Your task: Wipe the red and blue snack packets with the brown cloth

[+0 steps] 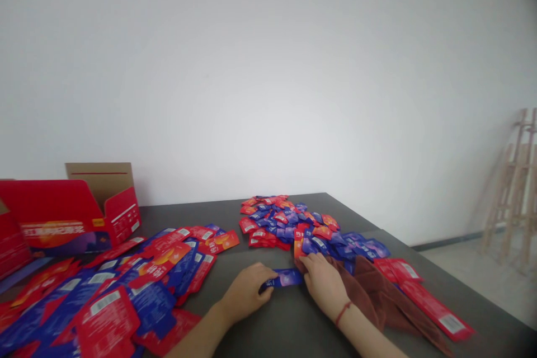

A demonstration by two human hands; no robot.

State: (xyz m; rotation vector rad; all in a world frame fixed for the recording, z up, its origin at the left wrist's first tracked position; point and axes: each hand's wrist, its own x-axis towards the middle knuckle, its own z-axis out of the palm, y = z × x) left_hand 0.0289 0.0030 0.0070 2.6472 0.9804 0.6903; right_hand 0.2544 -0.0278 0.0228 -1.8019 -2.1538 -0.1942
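While your left hand has a narrow pinch on a shiny blue foil sachet, your right hand sits just beside that sachet, fingers curled down on a crumpled brown cloth towel, and honestly I can't tell if you're gripping the towel or just resting on it. There's a thin red string bracelet on that wrist. Right behind the sachet sits a loose heap of small red and blue-purple foil sachets, and left of it lie big flat red-and-blue printed packets, with an open red cardboard carton further left. Right of it, past the towel, are long red packets. Watch out: the foil looks slick, so a loose pinch could let the sachet slip. Your right hand is close enough to the heap that a careless shift might slide some sachets around, and dragging the towel could pull those long red packets along too
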